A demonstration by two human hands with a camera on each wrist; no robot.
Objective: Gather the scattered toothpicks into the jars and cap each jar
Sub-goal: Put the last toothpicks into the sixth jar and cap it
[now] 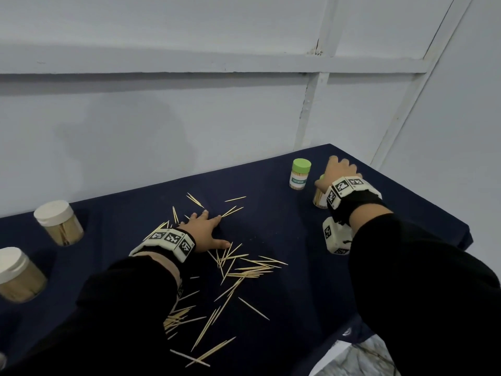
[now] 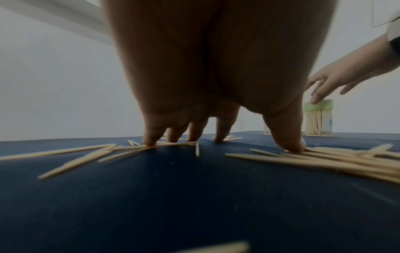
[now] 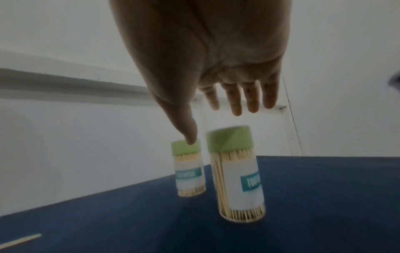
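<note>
On the tabletop (image 1: 284, 226) — covered in dark blue cloth — loose toothpicks (image 1: 244, 267) lie scattered across the middle and near side, most in a crossed heap right of the left hand (image 1: 203, 232), others trailing toward the near edge. That hand's grip is released: the fingers (image 2: 151, 135) are spread and their tips press down on the cloth among the sticks, the thumb (image 2: 290, 137) resting on the heap's edge.

At the far right stand two clear jars, both upright and packed with toothpicks. The farther jar (image 1: 299, 174) wears a green cap (image 1: 301, 165) and a teal label. The nearer jar (image 3: 237, 174) also has a green cap (image 3: 229, 138) (the wrist view is blurred, but the cap shows seated on it). The right hand (image 1: 340, 170) hovers over this nearer jar with straight fingers (image 3: 236, 97), grip released and holding nothing; the wrist view shows air between fingertips and cap, while from the left wrist view one fingertip looks close to the cap's rim — whether it touches I cannot tell.

At the far left stand two wider jars with white lids (image 1: 63, 222) (image 1: 19, 275), both holding toothpicks, well apart from the hands.
</note>
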